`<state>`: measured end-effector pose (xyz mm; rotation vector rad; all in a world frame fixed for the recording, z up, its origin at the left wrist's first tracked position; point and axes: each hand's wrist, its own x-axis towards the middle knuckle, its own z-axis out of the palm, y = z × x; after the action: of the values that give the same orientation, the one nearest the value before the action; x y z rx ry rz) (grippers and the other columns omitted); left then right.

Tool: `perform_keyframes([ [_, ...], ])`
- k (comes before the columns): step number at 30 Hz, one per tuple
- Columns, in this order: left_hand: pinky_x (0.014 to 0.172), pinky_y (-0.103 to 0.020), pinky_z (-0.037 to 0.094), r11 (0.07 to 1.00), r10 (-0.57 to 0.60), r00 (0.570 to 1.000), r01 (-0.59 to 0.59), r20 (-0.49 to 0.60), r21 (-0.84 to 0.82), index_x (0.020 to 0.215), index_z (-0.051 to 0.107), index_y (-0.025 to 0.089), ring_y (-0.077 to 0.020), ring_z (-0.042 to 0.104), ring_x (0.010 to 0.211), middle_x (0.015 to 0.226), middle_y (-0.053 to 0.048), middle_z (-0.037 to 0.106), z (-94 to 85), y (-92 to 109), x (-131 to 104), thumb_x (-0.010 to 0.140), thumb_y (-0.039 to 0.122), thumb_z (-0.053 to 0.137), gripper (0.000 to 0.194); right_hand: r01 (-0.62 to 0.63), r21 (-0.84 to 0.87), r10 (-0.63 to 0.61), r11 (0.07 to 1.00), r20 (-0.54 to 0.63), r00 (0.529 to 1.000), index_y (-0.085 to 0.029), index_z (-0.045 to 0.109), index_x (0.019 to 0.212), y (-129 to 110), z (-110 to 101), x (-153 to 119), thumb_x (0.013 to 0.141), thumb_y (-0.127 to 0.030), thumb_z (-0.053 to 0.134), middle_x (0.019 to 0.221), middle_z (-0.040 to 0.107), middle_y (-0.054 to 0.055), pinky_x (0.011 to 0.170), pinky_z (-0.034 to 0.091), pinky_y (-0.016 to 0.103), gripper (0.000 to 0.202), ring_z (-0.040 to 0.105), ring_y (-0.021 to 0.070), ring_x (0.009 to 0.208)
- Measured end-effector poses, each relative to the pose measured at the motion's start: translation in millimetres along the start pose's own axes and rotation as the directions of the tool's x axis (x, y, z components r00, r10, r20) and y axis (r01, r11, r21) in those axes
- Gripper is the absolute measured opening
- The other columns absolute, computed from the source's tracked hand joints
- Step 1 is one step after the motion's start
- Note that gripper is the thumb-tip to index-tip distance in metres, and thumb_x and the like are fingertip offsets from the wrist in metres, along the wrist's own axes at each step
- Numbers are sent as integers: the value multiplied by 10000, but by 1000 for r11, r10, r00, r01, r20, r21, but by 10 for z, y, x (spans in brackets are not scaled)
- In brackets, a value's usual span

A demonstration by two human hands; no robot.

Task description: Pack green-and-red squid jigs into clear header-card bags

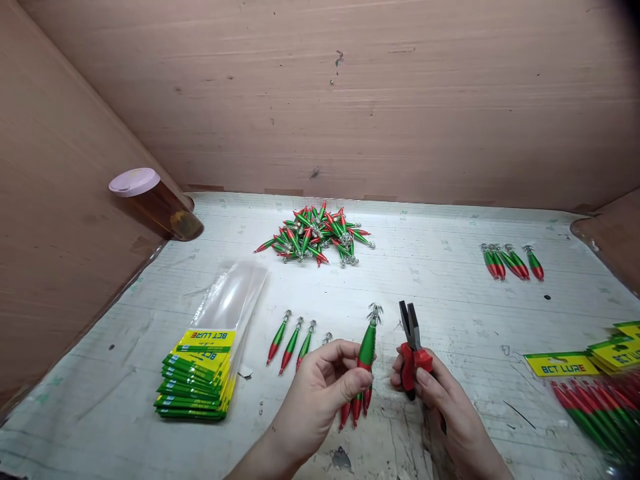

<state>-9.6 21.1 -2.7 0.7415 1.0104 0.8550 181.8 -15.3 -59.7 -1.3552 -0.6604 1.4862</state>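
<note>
My left hand (320, 390) pinches a red and green squid lure (367, 347) by its red end, with the crown of hooks pointing up. More lures of the same kind lie under and beside that hand, partly hidden by it. To the right, my right hand (445, 400) grips red-handled pliers (413, 353), their dark jaws slightly parted and pointing away from me. The jaws are apart from the held lure. Just left of my left hand, a few lures (291, 347) lie side by side in a slanted row.
A heap of lures (315, 233) lies at the back. Flat clear bags (225, 300) with yellow-green headers are stacked left. A lidded cup (157, 207) of brown liquid stands at the left wall. Several lures (513, 262) and filled packs (565, 363) lie right. Cardboard walls (350, 133) surround the table.
</note>
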Motion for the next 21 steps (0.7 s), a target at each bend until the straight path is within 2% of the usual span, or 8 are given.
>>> perform_keyframes([
  [8, 611, -247, 434, 999, -14, 999, 16, -31, 41, 835, 694, 205, -132, 535, 647, 701, -1, 571, -18, -33, -24, 652, 371, 822, 278, 31, -22, -31, 999, -9, 999, -201, 662, 1018, -20, 26, -3, 839, -482, 619, 897, 664, 55, 796, 515, 340, 336, 640, 214, 798],
  [12, 622, -244, 432, 998, 0, 999, 3, -50, 67, 824, 689, 215, -123, 530, 641, 688, 12, 561, -17, -25, -23, 654, 352, 824, 257, 45, -47, -44, 998, 20, 999, -210, 652, 1010, -24, 9, 7, 861, -480, 589, 900, 643, 45, 795, 505, 322, 315, 622, 205, 809],
  [16, 693, -251, 435, 995, 26, 998, -21, -53, 93, 826, 690, 201, -138, 539, 715, 717, -2, 579, -28, -28, -14, 666, 347, 819, 252, 152, -174, -137, 973, 91, 986, -232, 641, 1025, -52, -18, -65, 847, -464, 617, 895, 646, 48, 788, 499, 314, 293, 609, 222, 838],
  [19, 695, -251, 432, 996, 31, 998, -27, -58, 80, 834, 691, 195, -142, 535, 727, 732, -8, 589, -35, -46, -3, 666, 348, 819, 261, 232, -246, -237, 941, 12, 972, -252, 636, 1085, -135, 33, -196, 817, -459, 648, 933, 665, 59, 741, 498, 315, 339, 625, 243, 829],
  [21, 693, -252, 431, 996, 31, 997, -26, -63, 79, 836, 690, 192, -142, 534, 726, 729, -8, 590, -35, -61, 5, 662, 349, 821, 268, 307, -333, -338, 892, -40, 940, -256, 648, 1069, -224, 99, -278, 812, -439, 650, 913, 659, 56, 684, 483, 301, 315, 616, 234, 778],
])
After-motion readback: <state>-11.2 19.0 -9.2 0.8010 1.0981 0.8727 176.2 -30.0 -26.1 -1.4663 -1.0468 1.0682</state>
